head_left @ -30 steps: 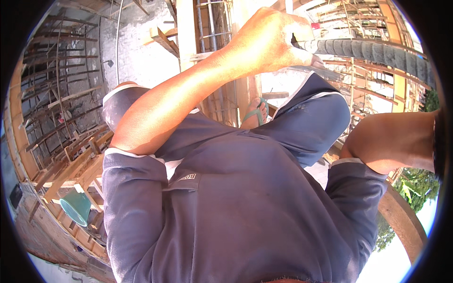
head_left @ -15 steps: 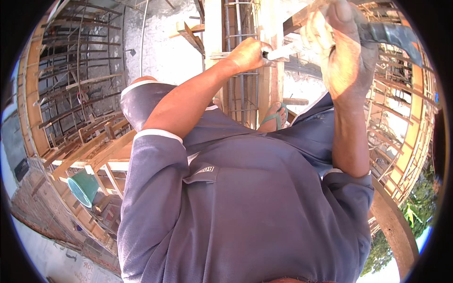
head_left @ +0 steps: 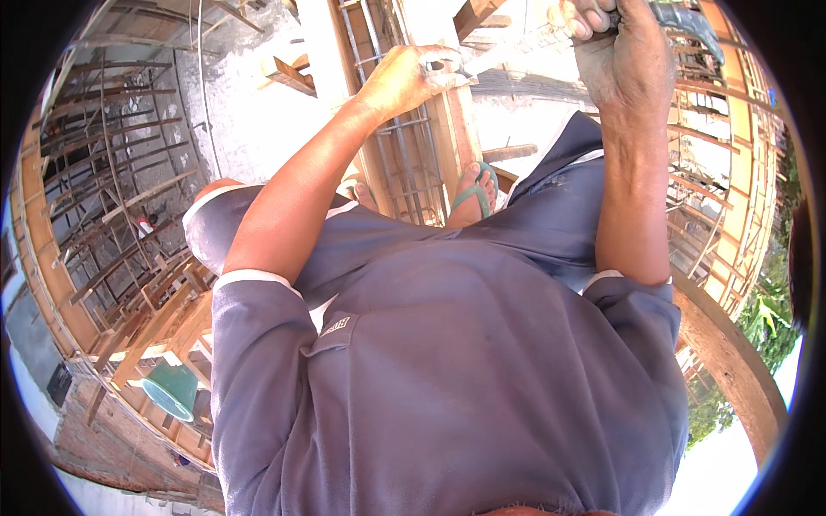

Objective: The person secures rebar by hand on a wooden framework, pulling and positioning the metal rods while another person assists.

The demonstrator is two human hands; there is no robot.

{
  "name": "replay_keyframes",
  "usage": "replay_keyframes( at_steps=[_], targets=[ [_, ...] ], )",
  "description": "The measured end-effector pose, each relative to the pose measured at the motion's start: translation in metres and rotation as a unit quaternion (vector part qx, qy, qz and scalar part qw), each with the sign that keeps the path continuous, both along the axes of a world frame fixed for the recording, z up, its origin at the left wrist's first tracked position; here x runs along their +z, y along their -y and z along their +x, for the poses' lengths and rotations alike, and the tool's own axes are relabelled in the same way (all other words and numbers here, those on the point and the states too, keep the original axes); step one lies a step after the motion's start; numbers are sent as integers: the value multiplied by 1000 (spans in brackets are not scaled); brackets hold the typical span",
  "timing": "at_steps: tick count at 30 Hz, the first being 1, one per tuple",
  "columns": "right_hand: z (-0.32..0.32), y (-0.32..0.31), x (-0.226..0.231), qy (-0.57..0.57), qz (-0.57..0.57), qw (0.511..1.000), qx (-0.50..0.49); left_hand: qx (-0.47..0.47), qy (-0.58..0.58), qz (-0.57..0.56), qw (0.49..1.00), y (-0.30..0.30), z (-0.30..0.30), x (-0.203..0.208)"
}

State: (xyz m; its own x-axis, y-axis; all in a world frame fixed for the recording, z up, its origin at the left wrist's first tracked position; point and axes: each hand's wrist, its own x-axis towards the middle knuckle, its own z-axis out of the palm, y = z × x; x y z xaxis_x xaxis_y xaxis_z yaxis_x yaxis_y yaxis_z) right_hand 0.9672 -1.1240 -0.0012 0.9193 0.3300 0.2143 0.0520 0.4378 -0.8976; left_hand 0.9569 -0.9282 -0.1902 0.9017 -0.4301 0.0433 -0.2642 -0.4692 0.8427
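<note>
A long wooden board [head_left: 460, 129] lies ahead. Your right hand [head_left: 624, 69] is cut off up top. Bright light hides whether your left hand [head_left: 409, 79] pinches anything. Your right fingers wrap a dark handle [head_left: 684, 21], poking out rightward.

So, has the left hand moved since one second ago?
Yes, to the left. Earlier the left hand was right of the steel bar cage; now, in this view, it is in front of it.

Down and left of the left hand [head_left: 413, 79], a green bucket [head_left: 172, 389] sat near wooden boards [head_left: 151, 339]. Below the right hand [head_left: 625, 64], rightward, were a thick beam [head_left: 731, 361] and green leaves [head_left: 764, 323].
</note>
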Motion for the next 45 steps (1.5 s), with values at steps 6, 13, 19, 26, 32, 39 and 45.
replay_keyframes(
  at_steps=[6,13,19,26,32,39,45],
  targets=[
    [-24,-66,-19,6,-184,974,-128,-47,-65,49,996,-23,-11,9],
    [-24,-26,2,-150,-239,940,-192,10,-26,-41,999,-1,-25,32],
    [-29,-11,-33,-98,-115,978,-143,31,-26,-33,999,-4,-39,28],
    [-44,-22,3,-107,-163,975,-109,29,-85,-23,996,5,-42,36],
    [-46,-16,-3,-24,-176,975,-132,9,-80,-35,996,6,-38,41],
    [-41,-3,-30,-75,-169,979,-86,-75,-76,84,991,-22,-14,58],
    [-35,-14,-29,-74,-139,977,-141,-53,-77,-21,995,-18,-29,63]
  ],
)
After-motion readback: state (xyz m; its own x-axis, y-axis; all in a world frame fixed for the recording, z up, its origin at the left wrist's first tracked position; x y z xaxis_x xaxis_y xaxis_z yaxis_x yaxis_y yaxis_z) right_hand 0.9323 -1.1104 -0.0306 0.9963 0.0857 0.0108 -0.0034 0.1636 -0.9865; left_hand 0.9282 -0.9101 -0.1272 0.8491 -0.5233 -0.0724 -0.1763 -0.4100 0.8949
